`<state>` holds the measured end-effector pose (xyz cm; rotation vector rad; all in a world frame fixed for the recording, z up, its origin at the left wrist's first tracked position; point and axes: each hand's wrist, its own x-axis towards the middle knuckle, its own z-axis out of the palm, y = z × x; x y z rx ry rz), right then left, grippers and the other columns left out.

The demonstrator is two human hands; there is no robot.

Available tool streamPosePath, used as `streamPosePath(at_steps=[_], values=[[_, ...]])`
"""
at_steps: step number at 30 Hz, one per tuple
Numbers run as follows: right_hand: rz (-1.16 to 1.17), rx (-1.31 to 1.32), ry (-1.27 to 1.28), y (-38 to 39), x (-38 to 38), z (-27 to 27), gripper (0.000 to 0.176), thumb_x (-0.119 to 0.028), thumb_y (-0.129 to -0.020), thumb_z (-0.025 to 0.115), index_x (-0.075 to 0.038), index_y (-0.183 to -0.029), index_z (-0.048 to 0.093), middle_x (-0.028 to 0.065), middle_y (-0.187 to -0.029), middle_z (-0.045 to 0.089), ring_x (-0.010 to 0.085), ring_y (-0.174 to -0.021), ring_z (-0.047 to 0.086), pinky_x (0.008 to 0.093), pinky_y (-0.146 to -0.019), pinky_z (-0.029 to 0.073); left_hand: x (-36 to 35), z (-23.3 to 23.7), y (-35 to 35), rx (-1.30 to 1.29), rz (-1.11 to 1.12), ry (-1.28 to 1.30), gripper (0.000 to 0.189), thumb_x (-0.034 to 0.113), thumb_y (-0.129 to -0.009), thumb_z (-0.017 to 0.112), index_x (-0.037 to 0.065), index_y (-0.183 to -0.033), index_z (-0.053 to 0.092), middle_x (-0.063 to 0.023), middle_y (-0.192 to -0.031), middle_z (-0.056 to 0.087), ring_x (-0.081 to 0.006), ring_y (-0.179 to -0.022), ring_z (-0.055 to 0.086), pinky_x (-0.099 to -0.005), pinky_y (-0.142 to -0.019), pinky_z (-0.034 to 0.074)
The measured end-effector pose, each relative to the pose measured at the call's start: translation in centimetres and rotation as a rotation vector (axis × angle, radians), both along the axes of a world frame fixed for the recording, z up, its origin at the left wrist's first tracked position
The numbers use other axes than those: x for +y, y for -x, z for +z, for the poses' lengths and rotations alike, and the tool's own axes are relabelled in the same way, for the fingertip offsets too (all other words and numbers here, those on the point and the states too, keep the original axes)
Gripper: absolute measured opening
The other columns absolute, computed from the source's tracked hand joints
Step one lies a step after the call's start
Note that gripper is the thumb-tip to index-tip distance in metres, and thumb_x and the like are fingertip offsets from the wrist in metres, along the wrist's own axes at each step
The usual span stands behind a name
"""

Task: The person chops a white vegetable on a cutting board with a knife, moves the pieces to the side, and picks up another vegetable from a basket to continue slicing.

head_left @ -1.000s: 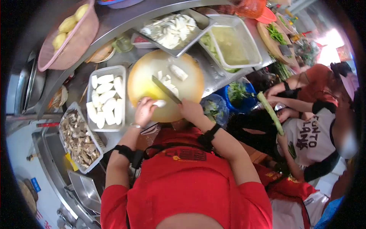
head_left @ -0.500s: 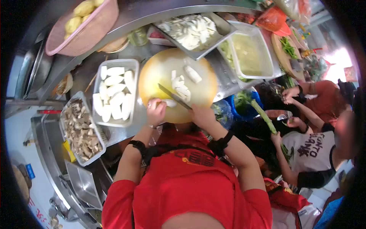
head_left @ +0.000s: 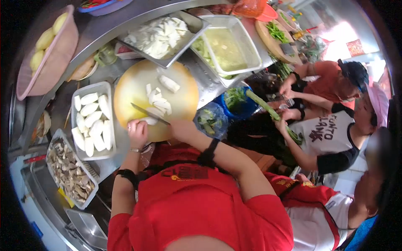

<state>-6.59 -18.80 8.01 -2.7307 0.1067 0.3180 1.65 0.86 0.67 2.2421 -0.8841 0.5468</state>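
A round yellowish cutting board [head_left: 125, 90] lies in front of me. My right hand [head_left: 183, 130] is wrapped around the handle of a kitchen knife [head_left: 144, 110], its blade pointing up and left over the board. My left hand [head_left: 137, 131], fingers curled, steadies a white stem vegetable [head_left: 149, 121] at the board's near edge, just below the blade. Cut white slices [head_left: 158, 98] lie beyond the knife, and a whole white piece [head_left: 169, 83] rests farther back on the board.
To the left stand a basket of whole white stems [head_left: 94, 121] and a tray of sliced mushrooms [head_left: 71, 171]. Behind the board are a metal pan of white slices [head_left: 161, 37] and a white container with liquid [head_left: 228, 50]. At right, a co-worker [head_left: 331, 134] holds a long green stalk [head_left: 263, 104].
My view has swung to the right, so the board and baskets appear farther left. Both hands stay at the board with the knife and the white piece. More of the co-workers shows.
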Motion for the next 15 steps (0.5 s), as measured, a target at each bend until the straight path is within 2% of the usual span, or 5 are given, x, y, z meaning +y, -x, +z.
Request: streamPosePath(at_steps=[1,2,3,5,15], values=[[0.010,0.038,0.033,0.0,-0.2,0.4,0.020,-0.022,-0.079,0.051,-0.006,-0.079,0.062,0.0132,-0.069,0.064,0.0310,-0.061,0.063,0.0413,-0.054,0.051,0.0,-0.1,0.1,-0.018,-0.016,0.014,0.009,0.007,-0.074,0.065,0.007,-0.082,0.060,-0.0099,-0.087,0.054,-0.0285,-0.083,0.053,-0.0395,-0.077,0.040],[0.068,-0.072,0.117,0.1,-0.7,-1.2,0.020,-0.025,-0.079,0.052,-0.007,-0.078,0.062,0.0123,-0.068,0.064,0.0306,-0.060,0.063,0.0418,-0.053,0.051,0.1,-0.2,0.1,-0.021,-0.011,0.007,0.009,0.007,-0.074,0.065,0.008,-0.081,0.060,-0.0089,-0.085,0.055,-0.0276,-0.082,0.054,-0.0390,-0.078,0.040],[0.119,-0.014,0.109,0.1,-0.9,0.2,0.023,-0.027,-0.082,0.051,-0.008,-0.077,0.062,0.0138,-0.067,0.063,0.0319,-0.059,0.063,0.0435,-0.052,0.051,0.1,-0.3,0.1,-0.026,0.000,-0.002,0.009,0.008,-0.074,0.065,0.008,-0.080,0.059,-0.0080,-0.083,0.057,-0.0266,-0.081,0.054,-0.0384,-0.078,0.039],[0.031,-0.010,0.008,0.0,-0.6,1.2,0.031,-0.034,-0.089,0.044,-0.006,-0.084,0.057,0.0175,-0.070,0.062,0.0356,-0.064,0.062,0.0470,-0.057,0.050,0.2,-0.7,0.2,-0.007,0.014,0.020,0.010,0.009,-0.073,0.066,0.009,-0.080,0.059,-0.0070,-0.082,0.058,-0.0256,-0.082,0.055,-0.0378,-0.080,0.039],[0.049,-0.031,0.003,-0.1,-0.2,0.9,0.027,-0.033,-0.087,0.049,-0.006,-0.083,0.053,0.0167,-0.068,0.061,0.0365,-0.065,0.061,0.0484,-0.058,0.048,0.1,0.5,0.6,0.018,0.005,0.051,0.014,0.005,-0.073,0.065,0.006,-0.084,0.057,-0.0095,-0.088,0.055,-0.0277,-0.085,0.052,-0.0392,-0.079,0.040]])
